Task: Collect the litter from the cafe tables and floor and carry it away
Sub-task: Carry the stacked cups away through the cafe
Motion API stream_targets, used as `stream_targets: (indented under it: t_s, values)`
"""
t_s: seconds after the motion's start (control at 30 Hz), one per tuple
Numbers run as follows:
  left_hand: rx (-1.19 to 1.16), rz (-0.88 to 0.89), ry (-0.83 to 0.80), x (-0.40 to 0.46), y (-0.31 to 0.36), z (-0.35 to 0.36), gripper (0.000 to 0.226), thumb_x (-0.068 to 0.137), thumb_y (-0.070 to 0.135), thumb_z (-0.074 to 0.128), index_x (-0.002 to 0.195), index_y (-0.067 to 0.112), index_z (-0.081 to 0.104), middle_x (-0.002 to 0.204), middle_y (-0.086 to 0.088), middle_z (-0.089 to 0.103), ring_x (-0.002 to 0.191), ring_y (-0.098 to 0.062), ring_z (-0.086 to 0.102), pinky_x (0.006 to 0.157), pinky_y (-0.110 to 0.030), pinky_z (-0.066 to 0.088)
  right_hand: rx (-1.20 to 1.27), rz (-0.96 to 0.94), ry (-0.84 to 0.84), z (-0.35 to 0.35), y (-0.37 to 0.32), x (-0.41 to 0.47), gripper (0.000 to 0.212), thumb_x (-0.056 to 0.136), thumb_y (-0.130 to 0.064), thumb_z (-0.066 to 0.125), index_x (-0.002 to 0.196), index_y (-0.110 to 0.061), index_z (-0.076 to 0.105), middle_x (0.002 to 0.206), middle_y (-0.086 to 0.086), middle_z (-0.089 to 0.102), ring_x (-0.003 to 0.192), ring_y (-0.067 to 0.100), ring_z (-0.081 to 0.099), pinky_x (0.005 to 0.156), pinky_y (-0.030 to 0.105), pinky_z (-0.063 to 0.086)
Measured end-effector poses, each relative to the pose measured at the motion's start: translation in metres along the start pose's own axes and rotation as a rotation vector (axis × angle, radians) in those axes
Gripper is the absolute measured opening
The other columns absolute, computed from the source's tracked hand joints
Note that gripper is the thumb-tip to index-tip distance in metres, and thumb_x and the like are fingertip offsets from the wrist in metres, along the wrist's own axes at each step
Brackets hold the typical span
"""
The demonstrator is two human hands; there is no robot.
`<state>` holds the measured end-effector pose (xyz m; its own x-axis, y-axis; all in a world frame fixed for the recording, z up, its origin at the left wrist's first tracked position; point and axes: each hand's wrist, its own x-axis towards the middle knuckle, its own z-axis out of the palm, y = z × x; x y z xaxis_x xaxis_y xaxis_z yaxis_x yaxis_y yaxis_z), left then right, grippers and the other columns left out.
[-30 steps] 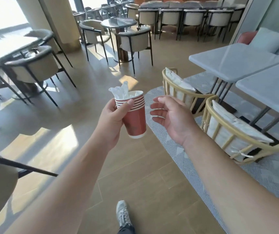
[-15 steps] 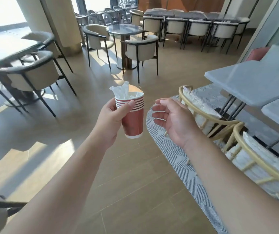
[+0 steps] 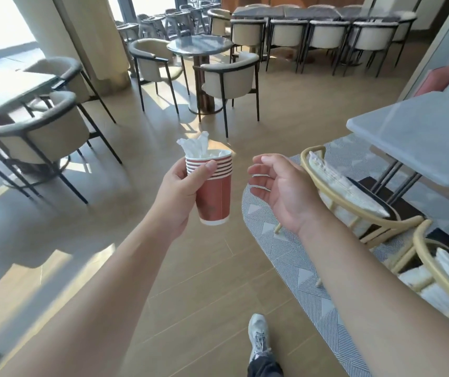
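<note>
Both bare arms reach forward, one grip full, one idle.
The left hand (image 3: 180, 190) curls around a stack of paper cups (image 3: 212, 186), thumb across the rims; the right hand (image 3: 283, 190) hangs beside it, fingers loosely curled, holding nothing.

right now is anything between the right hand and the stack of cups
No. The head view shows only open air and wooden floor behind, between the empty right hand and the cups.

Left hand (image 3: 180, 191) gripping stack of red paper cups (image 3: 214, 189), crumpled napkin (image 3: 194, 145) stuffed inside. Right hand (image 3: 280, 190) empty beside it, fingers (image 3: 258, 175) loosely curled. Wooden floor (image 3: 204, 281) below.
</note>
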<state>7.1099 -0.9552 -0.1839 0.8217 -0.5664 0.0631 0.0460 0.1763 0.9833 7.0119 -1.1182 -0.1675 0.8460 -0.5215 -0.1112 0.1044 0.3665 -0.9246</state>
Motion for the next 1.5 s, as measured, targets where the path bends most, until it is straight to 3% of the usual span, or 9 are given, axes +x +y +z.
stream_targets:
  t_s: [0.3,0.47,0.57,0.7,0.83,0.97,1.1,1.3,1.5]
  values:
    - [0.051,-0.02,0.006,0.162,-0.006,0.048,0.053,0.068,0.044,0.079,0.113,0.019,0.071,0.106,0.0,0.077,0.099,-0.015,0.071,0.088,-0.033,0.054,-0.012,0.027,-0.041,-0.036,-0.03,0.152,0.013,0.094,-0.017,0.053,0.092,-0.013,0.065,0.077,0.001,0.068,0.068,0.016,0.063,0.065,0.028,0.049]
    - [0.065,0.015,-0.028,0.242,-0.001,0.08,0.058,0.072,0.041,0.079,0.122,0.014,0.067,0.112,-0.006,0.076,0.104,-0.022,0.071,0.095,-0.04,0.056,-0.051,-0.008,-0.069,-0.055,-0.058,0.224,0.022,0.081,-0.028,0.059,0.095,-0.013,0.066,0.081,0.002,0.07,0.072,0.014,0.065,0.066,0.029,0.05]
    - [0.065,0.018,-0.048,0.28,-0.002,0.088,0.041,0.082,0.032,0.074,0.118,0.016,0.068,0.109,-0.003,0.077,0.102,-0.02,0.072,0.091,-0.038,0.057,-0.048,-0.013,-0.047,-0.06,-0.069,0.259,0.026,0.076,-0.031,0.06,0.095,-0.013,0.066,0.082,0.003,0.07,0.072,0.015,0.065,0.067,0.03,0.05]
    - [0.037,0.035,-0.061,0.328,-0.003,0.086,0.043,0.078,0.039,0.076,0.115,0.018,0.07,0.107,-0.001,0.077,0.1,-0.017,0.072,0.082,-0.029,0.057,-0.044,-0.034,-0.013,-0.061,-0.076,0.306,0.022,0.075,-0.031,0.061,0.089,-0.015,0.067,0.08,0.004,0.07,0.07,0.017,0.065,0.063,0.029,0.049]
    - [0.005,0.036,-0.081,0.382,-0.01,0.071,0.046,0.077,0.04,0.077,0.117,0.017,0.069,0.108,0.0,0.077,0.102,-0.016,0.072,0.082,-0.027,0.056,-0.034,-0.047,0.016,-0.052,-0.076,0.359,0.026,0.075,-0.031,0.061,0.092,-0.013,0.067,0.078,0.003,0.07,0.067,0.016,0.065,0.06,0.027,0.049]
    - [-0.021,0.028,-0.12,0.453,-0.024,0.042,0.031,0.086,0.03,0.07,0.115,0.017,0.07,0.106,-0.001,0.077,0.1,-0.017,0.072,0.085,-0.032,0.058,-0.019,-0.044,0.051,-0.032,-0.066,0.421,0.023,0.077,-0.029,0.061,0.091,-0.013,0.067,0.075,0.002,0.07,0.065,0.015,0.064,0.059,0.026,0.05]
    - [-0.062,-0.007,-0.147,0.532,-0.034,0.004,0.046,0.085,0.032,0.07,0.124,0.008,0.065,0.112,-0.007,0.075,0.104,-0.022,0.07,0.092,-0.039,0.057,0.009,-0.051,0.103,0.004,-0.06,0.492,0.015,0.089,-0.023,0.056,0.091,-0.013,0.068,0.074,0.002,0.07,0.064,0.014,0.064,0.056,0.024,0.05]
    - [-0.099,-0.034,-0.225,0.643,-0.027,-0.049,0.036,0.084,0.033,0.071,0.116,0.016,0.068,0.107,-0.001,0.077,0.1,-0.016,0.072,0.088,-0.036,0.057,-0.035,-0.054,0.228,0.058,-0.063,0.584,0.014,0.094,-0.017,0.053,0.093,-0.011,0.066,0.076,0.004,0.067,0.063,0.015,0.062,0.059,0.026,0.049]
    - [-0.094,-0.002,-0.292,0.724,-0.023,-0.08,0.04,0.077,0.046,0.077,0.111,0.024,0.073,0.109,-0.002,0.077,0.102,-0.017,0.072,0.088,-0.036,0.057,-0.053,-0.076,0.27,0.086,-0.066,0.658,0.015,0.094,-0.018,0.054,0.091,-0.013,0.067,0.079,0.004,0.067,0.066,0.016,0.062,0.061,0.027,0.05]
